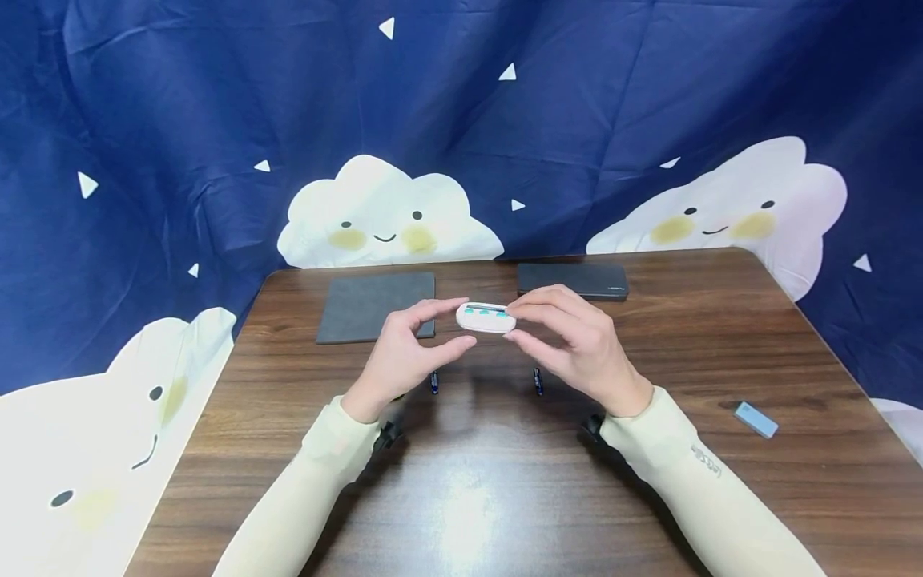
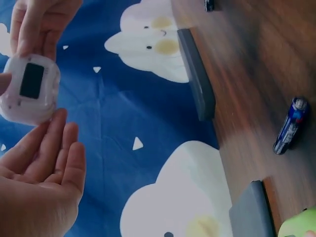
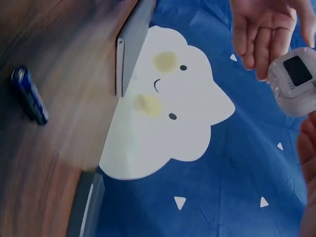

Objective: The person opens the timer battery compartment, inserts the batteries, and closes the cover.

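Note:
A small white device point(image 1: 486, 318) with teal buttons is held just above the middle of the wooden table point(image 1: 505, 481). My left hand point(image 1: 465, 324) pinches its left end between thumb and forefinger. My right hand point(image 1: 511, 323) pinches the right end the same way. The left wrist view shows the device point(image 2: 29, 89) with a dark window facing the camera and my left fingers point(image 2: 61, 143) at its edge. Two blue batteries point(image 1: 434, 383) point(image 1: 537, 381) lie on the table beneath my hands.
A grey pad point(image 1: 376, 307) lies at the back left of the table and a black case point(image 1: 573, 280) at the back right. A small blue block point(image 1: 755, 419) sits near the right edge. A dark blue cloud-print curtain point(image 1: 461, 120) hangs behind.

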`<control>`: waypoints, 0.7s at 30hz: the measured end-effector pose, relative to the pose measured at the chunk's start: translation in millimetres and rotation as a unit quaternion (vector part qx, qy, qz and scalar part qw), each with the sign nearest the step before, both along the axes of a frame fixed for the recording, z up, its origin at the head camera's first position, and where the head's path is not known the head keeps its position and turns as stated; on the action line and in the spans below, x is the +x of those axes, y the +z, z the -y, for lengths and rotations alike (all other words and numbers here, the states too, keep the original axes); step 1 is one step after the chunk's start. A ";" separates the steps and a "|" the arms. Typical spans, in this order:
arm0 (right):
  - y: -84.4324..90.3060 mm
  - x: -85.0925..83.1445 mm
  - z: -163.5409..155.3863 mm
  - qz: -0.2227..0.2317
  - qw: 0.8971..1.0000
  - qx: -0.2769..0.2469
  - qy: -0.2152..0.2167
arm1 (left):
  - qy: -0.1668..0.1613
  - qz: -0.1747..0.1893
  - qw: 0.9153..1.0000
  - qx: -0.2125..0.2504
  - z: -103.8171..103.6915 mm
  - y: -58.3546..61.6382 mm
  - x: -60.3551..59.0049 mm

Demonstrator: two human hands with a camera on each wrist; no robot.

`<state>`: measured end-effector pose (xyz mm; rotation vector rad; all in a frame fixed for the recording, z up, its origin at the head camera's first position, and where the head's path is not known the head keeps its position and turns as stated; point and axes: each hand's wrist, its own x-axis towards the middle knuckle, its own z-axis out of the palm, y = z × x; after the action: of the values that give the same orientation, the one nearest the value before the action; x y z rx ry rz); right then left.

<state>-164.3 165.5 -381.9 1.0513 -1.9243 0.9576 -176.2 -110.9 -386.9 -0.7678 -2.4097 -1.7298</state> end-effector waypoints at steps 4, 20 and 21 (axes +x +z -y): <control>0.1 3.5 -0.2 0.111 0.992 -0.057 -0.030 | 0.014 -0.039 0.999 -0.031 -2.9 -1.5 0.7; 14.3 4.3 -9.0 0.605 0.761 -0.228 0.047 | 0.015 -0.261 0.959 -0.111 -9.1 -7.8 0.5; 13.9 3.7 -9.7 0.618 0.749 -0.233 0.058 | 0.012 -0.264 0.958 -0.110 -9.0 -7.8 0.6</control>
<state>-160.6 175.2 -368.0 0.1145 -2.2939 2.4680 -175.6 -101.9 -394.7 -1.0590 -2.2291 -1.0702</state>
